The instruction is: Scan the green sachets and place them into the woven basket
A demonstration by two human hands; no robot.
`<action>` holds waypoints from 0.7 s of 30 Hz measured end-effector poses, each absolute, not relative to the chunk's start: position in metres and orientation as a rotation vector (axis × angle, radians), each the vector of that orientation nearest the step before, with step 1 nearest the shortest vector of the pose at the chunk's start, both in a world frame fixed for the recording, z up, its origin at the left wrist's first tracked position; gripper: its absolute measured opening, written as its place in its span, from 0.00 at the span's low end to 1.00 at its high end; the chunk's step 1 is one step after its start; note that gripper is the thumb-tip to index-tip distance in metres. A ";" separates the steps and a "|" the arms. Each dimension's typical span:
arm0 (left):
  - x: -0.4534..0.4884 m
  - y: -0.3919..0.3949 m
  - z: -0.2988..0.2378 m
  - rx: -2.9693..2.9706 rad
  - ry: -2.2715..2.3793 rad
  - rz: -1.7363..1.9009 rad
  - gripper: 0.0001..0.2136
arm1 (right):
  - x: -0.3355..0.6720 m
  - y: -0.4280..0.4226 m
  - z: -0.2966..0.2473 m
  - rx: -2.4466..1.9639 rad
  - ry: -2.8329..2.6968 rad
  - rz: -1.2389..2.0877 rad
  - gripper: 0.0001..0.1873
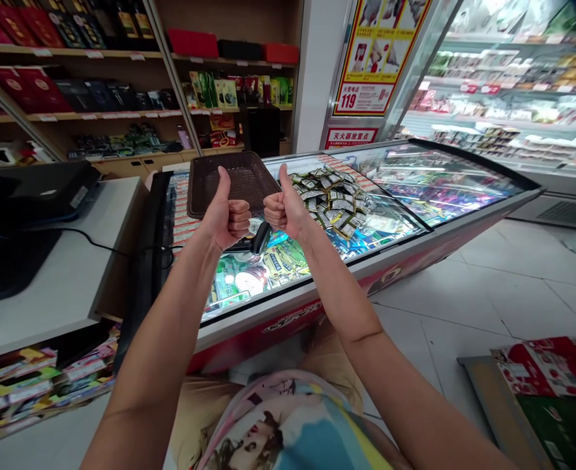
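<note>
Black plastic barcode scanner (pixel 254 240) on a glass-topped chest freezer (pixel 288 312), twelve o'clock; left hand (pixel 225 214) and right hand (pixel 285 206) grips closed in empty thumbs-up fists; a knock could shift it.

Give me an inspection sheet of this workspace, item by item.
Surface: glass-topped chest freezer, lit, with goods visible beneath the glass.
Job's things: brown woven basket and pile of small foil packets on the glass; black barcode scanner lying below the hands.
Clutter: printed cartons on the floor, lower right.
Hands: left hand and right hand raised in thumbs-up fists, holding nothing.
Cables: black cable running across the white counter.
Surroundings: stocked wooden shelves, refrigerated display case, tiled floor.
</note>
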State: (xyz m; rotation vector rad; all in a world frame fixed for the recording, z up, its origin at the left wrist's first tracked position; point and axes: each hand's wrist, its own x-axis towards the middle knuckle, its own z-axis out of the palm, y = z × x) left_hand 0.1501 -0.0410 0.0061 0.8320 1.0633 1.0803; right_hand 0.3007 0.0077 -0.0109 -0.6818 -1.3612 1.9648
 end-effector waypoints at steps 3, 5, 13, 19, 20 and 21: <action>0.149 -0.043 0.007 0.811 1.055 1.079 0.35 | 0.299 0.005 -0.011 -0.689 -1.351 1.964 0.37; 0.148 -0.043 0.007 0.799 1.044 1.075 0.35 | 0.297 0.006 -0.012 -0.677 -1.335 1.972 0.36; 0.142 -0.027 0.002 0.786 1.051 1.034 0.35 | 0.291 0.022 -0.017 -0.693 -1.327 1.987 0.36; 0.142 -0.020 0.001 0.823 1.063 1.003 0.35 | 0.289 0.030 -0.024 -0.690 -1.306 1.987 0.36; 0.142 -0.020 0.001 0.839 1.072 0.998 0.35 | 0.289 0.030 -0.025 -0.692 -1.304 1.981 0.36; 0.142 -0.019 0.000 0.862 1.087 0.996 0.35 | 0.289 0.031 -0.027 -0.695 -1.305 1.974 0.36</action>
